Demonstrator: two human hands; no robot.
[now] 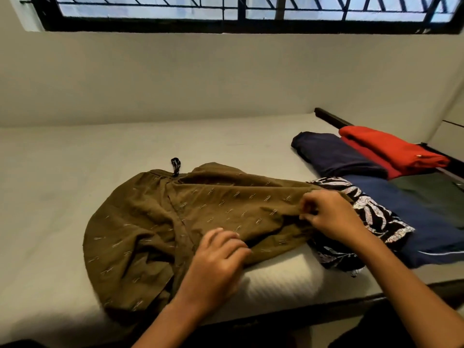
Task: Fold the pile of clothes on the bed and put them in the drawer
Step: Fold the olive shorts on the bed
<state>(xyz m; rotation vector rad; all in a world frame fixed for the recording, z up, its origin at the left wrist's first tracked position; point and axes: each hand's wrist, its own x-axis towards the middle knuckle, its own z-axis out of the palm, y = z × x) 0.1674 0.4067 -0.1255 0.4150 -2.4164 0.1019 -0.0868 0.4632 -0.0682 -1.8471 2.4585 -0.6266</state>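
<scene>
An olive-brown garment (155, 222) with small white marks lies spread and rumpled on the white bed (62, 167), a dark patterned tie sticking out at its far edge. My left hand (218, 257) rests on its near edge with curled fingers gripping the cloth. My right hand (326, 214) pinches the garment's right end. To the right lie a black-and-white patterned piece (376, 217), a folded navy garment (334, 154), a folded red one (391, 149) and a blue one (426, 222).
A dark green cloth (437, 194) lies at the far right. The bed's dark frame (331, 119) runs along its right end. A wall and a barred window (251, 11) stand behind the bed. No drawer is in view.
</scene>
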